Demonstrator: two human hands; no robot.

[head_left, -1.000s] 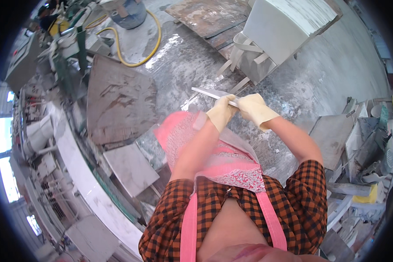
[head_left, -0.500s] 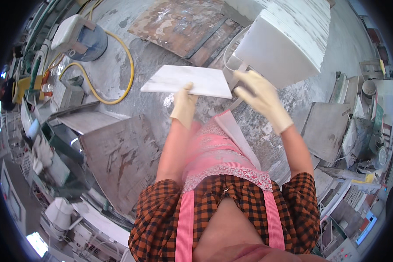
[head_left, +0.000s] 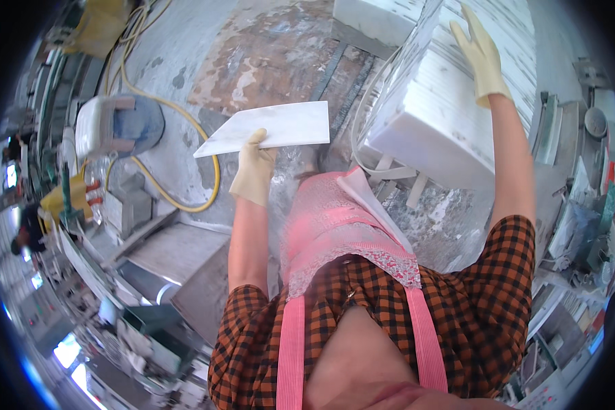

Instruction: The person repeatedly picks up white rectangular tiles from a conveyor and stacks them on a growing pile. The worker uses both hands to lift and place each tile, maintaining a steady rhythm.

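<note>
Left hand (head_left: pixel 253 172) is gripping a white slab (head_left: pixel 273 127) by its near edge, thumb on top, left of a pale layered stack (head_left: pixel 434 126); the right hand (head_left: pixel 482 58) is holding its fingers spread over that stack, contact unclear.

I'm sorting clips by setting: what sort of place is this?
Probably a stone workshop: a stack of white, marble-like slabs, a single slab in the gloved left hand, and a yellow hose on the floor.
</note>
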